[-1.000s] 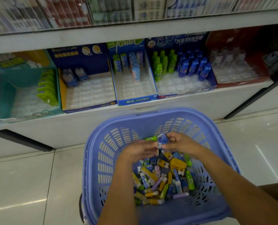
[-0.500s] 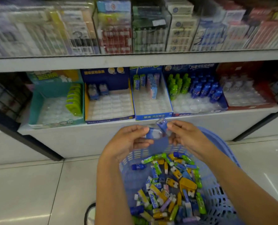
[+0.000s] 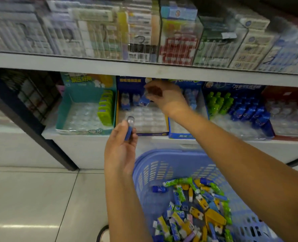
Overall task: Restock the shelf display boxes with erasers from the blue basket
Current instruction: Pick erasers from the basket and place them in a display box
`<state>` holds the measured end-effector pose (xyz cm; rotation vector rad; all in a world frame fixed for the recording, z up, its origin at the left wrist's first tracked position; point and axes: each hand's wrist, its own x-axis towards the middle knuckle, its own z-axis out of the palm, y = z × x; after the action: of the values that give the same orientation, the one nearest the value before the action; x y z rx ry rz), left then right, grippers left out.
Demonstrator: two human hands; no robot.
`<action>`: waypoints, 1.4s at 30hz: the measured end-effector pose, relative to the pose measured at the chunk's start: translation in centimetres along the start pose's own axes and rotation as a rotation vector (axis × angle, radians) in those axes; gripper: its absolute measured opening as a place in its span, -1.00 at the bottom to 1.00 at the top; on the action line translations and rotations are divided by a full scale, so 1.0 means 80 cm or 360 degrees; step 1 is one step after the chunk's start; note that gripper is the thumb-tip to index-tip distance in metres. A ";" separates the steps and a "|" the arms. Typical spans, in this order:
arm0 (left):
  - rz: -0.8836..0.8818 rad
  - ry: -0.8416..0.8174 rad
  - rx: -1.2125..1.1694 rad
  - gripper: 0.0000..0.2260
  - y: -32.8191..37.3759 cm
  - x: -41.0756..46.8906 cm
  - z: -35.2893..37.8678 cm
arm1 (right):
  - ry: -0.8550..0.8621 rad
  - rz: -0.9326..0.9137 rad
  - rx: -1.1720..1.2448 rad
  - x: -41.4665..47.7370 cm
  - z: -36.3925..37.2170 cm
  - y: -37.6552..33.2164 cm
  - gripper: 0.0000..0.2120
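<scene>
The blue basket (image 3: 162,165) sits low in front of the shelf, holding several mixed erasers (image 3: 195,212) in green, yellow and blue wrappers. My left hand (image 3: 122,151) hovers above the basket's left rim, gripping a blue eraser with a clear cap (image 3: 129,127) upright. My right hand (image 3: 164,96) reaches into the dark blue display box (image 3: 143,131) on the lower shelf, holding a blue eraser (image 3: 144,101) at its back row beside two like it.
A teal box (image 3: 69,119) with green erasers stands left of the dark blue one. Right of it are a light blue box (image 3: 179,135), a box of green and blue bottle-shaped erasers (image 3: 235,107) and a red box (image 3: 287,119). An upper shelf (image 3: 144,67) overhangs.
Both hands rose from the basket, each with a blue eraser. The right hand has reached forward into the dark blue box; the left stays in front of the shelf. The view tilted up.
</scene>
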<state>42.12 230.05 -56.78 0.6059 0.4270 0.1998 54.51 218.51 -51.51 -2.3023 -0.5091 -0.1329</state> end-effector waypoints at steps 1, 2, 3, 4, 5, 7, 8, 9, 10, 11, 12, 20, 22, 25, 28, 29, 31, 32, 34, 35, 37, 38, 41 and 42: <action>0.0020 0.0010 0.0018 -0.96 0.001 0.001 -0.002 | -0.0022 -0.0006 -0.0073 0.009 0.011 0.000 -0.73; 0.0035 0.0007 0.0038 -0.92 0.002 0.002 -0.004 | -0.0048 -0.0006 -0.0118 0.016 0.020 0.001 -0.73; 0.0040 -0.0001 0.0048 -0.85 0.002 0.003 -0.005 | -0.0078 -0.0010 -0.0154 0.021 0.027 0.004 -0.73; 0.0047 -0.0013 0.0053 -0.80 0.003 0.004 -0.007 | -0.0107 -0.0022 -0.0187 0.025 0.033 0.007 -0.73; 0.0055 -0.0031 0.0059 -0.76 0.004 0.004 -0.007 | -0.0124 -0.0035 -0.0212 0.027 0.037 0.009 -0.73; 0.0095 -0.0054 0.0111 -0.75 0.004 0.005 -0.009 | -0.0113 -0.0060 -0.0234 0.030 0.043 0.012 -0.74; 0.0124 -0.0058 0.0162 -0.76 0.003 0.005 -0.009 | -0.0095 -0.0072 -0.0256 0.031 0.045 0.013 -0.74; 0.0160 -0.0062 0.0224 -0.79 0.002 0.005 -0.010 | -0.0078 -0.0085 -0.0287 0.033 0.047 0.013 -0.74; 0.0200 -0.0065 0.0294 -0.82 0.000 0.005 -0.010 | -0.0065 -0.0106 -0.0310 0.034 0.048 0.012 -0.74; 0.0239 -0.0071 0.0355 -0.84 -0.001 0.006 -0.010 | -0.0067 -0.0132 -0.0316 0.034 0.049 0.011 -0.75; 0.0269 -0.0076 0.0401 -0.85 -0.001 0.006 -0.010 | -0.0086 -0.0157 -0.0315 0.034 0.049 0.009 -0.76; 0.0368 -0.0199 0.0726 -0.84 -0.002 0.007 -0.013 | -0.0201 -0.0213 -0.0432 0.037 0.050 0.007 -0.73; 0.0352 -0.0224 0.0793 -0.85 -0.003 0.007 -0.011 | -0.0250 -0.0171 -0.0458 0.039 0.047 0.007 -0.72; 0.0351 -0.0223 0.0883 -0.83 -0.004 0.006 -0.009 | -0.0290 -0.0157 -0.0521 0.033 0.042 0.002 -0.71; 0.0356 -0.0185 0.0924 -0.81 -0.006 0.006 -0.006 | -0.0216 0.0007 -0.0222 0.010 0.034 -0.011 -0.74; 0.0356 -0.0170 0.0928 -0.80 -0.006 0.006 -0.004 | -0.0293 0.0119 0.0078 -0.003 0.027 -0.016 -0.80; 0.0363 -0.0151 0.0956 -0.80 -0.005 0.003 -0.001 | -0.0602 0.0186 0.0503 -0.031 0.013 -0.024 -0.85; 0.0376 -0.0147 0.0995 -0.80 -0.004 0.001 0.000 | -0.0706 0.0128 0.0500 -0.043 0.007 -0.026 -0.82; 0.0416 -0.0138 0.1097 -0.80 -0.002 -0.001 0.001 | -0.0688 0.0039 0.0431 -0.056 0.003 -0.022 -0.76; 0.0445 -0.0137 0.1146 -0.78 -0.001 -0.002 0.002 | -0.0615 0.0036 0.0467 -0.057 0.003 -0.021 -0.76; 0.0529 -0.0155 0.1297 -0.68 -0.001 -0.003 0.005 | -0.0414 0.0124 0.0619 -0.049 0.005 -0.017 -0.79; 0.0580 -0.0156 0.1434 -0.60 -0.001 -0.002 0.005 | -0.0272 0.0203 0.0660 -0.041 0.007 -0.015 -0.81; 0.0759 -0.0134 0.2062 -0.57 0.001 0.001 0.001 | 0.0109 0.0208 0.0504 -0.013 0.019 -0.009 -0.80; 0.0761 -0.0144 0.2225 -0.60 0.000 0.002 -0.002 | 0.0151 0.0130 0.0412 -0.005 0.027 -0.010 -0.80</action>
<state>42.22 230.19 -56.92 2.0904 0.2758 0.3142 53.73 220.41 -52.56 -2.0492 -0.3607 -0.1280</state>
